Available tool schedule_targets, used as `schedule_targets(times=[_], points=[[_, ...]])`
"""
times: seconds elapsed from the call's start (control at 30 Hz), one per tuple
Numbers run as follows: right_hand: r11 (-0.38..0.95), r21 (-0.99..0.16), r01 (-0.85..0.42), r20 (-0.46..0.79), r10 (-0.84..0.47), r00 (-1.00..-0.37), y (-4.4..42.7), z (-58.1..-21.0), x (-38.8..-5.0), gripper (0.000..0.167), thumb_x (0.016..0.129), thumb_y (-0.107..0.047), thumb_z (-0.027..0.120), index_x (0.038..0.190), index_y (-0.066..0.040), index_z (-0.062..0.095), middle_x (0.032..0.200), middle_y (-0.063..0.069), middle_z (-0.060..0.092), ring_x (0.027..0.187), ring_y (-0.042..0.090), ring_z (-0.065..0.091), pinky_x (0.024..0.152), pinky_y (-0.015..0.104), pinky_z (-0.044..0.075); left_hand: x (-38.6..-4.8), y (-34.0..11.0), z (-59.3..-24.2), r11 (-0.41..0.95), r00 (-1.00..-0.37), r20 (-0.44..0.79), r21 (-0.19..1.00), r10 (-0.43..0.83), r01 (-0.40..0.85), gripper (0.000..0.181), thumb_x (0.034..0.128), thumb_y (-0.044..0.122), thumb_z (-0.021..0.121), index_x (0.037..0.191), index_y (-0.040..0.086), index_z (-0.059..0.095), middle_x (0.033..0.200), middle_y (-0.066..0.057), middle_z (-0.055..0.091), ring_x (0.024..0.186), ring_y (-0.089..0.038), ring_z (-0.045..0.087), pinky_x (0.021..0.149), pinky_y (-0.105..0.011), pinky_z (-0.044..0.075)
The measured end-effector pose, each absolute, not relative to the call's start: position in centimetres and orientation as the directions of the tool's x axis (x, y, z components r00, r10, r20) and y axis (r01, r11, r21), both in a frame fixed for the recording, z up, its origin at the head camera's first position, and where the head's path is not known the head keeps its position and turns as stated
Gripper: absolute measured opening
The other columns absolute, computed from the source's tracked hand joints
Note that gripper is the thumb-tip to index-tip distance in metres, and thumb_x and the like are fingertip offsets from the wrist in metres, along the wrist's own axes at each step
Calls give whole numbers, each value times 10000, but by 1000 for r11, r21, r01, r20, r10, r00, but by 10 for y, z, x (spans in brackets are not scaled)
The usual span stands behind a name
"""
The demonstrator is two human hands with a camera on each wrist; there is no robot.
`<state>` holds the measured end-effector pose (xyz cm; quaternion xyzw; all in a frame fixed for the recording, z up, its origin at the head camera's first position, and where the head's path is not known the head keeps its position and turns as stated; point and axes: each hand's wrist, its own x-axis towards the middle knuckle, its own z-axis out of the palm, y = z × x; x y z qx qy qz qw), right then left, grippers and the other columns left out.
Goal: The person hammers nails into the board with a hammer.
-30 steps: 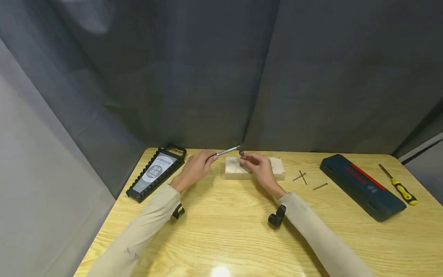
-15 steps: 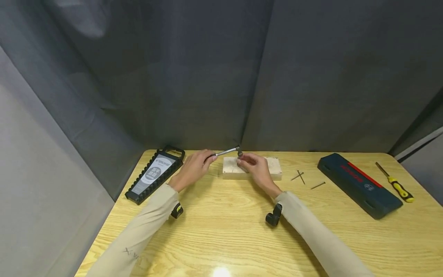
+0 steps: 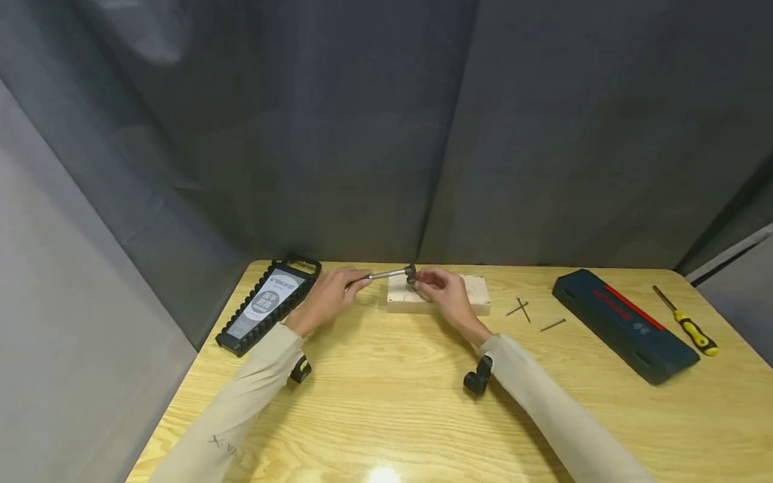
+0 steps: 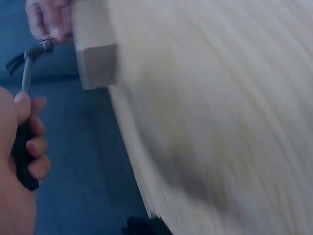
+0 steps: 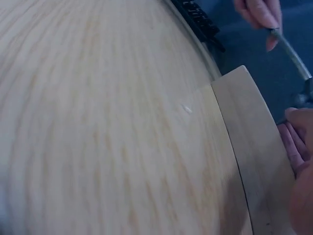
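Observation:
My left hand point(image 3: 327, 294) grips a small claw hammer point(image 3: 389, 274) by its black handle, fingers curled round it in the left wrist view. The hammer's dark head is beside the fingertips of my right hand point(image 3: 445, 292). That hand is over a pale wooden block point(image 3: 479, 294) and pinches a thin dark nail point(image 4: 62, 36), whose end shows by the hammer head in the left wrist view. My right fingers hide most of the nail. From the right wrist view, my right hand rests against the block's far side.
Several loose nails point(image 3: 552, 325) lie right of the block. Farther right are a dark blue Bosch case point(image 3: 625, 325) and a yellow-black screwdriver point(image 3: 694, 331). A black rack point(image 3: 268, 304) with a grey label lies at the left. A dark curtain point(image 3: 362, 134) hangs behind the table.
My left hand has shifted left and slightly down, and the hammer now lies more level, its head lower beside the right fingertips. The right hand keeps its place on the block.

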<state>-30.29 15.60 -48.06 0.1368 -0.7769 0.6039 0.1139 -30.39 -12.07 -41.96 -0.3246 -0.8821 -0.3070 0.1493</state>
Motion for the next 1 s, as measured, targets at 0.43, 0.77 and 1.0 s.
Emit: schedule_targets(times=[0.43, 0.77, 1.0], points=[[289, -883, -369, 377, -28, -926, 156, -481, -301, 110, 938, -83, 791, 1020, -9, 787, 1034, 169, 778, 886, 152, 719, 753, 136, 533, -309, -113, -418, 600, -672, 512, 330, 535, 729, 276, 1065, 214, 644, 1283, 84, 753, 837, -18, 656, 648, -126, 474, 582, -282, 410], [293, -880, -375, 376, -54, -925, 145, -482, -300, 158, 949, -99, 782, 1060, 13, 786, 1066, 189, 779, 967, 347, 734, 779, 132, 519, -305, -115, -402, 527, -648, 648, 415, 401, 741, 264, 1050, 145, 654, 1269, 22, 735, 853, -71, 640, 622, -164, 466, 572, -303, 389], [306, -877, -370, 375, -45, -926, 145, -465, -293, 134, 958, -23, 750, 1038, 82, 769, 1045, 248, 767, 959, 419, 724, 747, 148, 506, -302, -108, -414, 622, -702, 532, 363, 473, 694, 236, 1047, 156, 660, 1223, 37, 765, 957, -95, 735, 721, -205, 632, 604, -348, 503]])
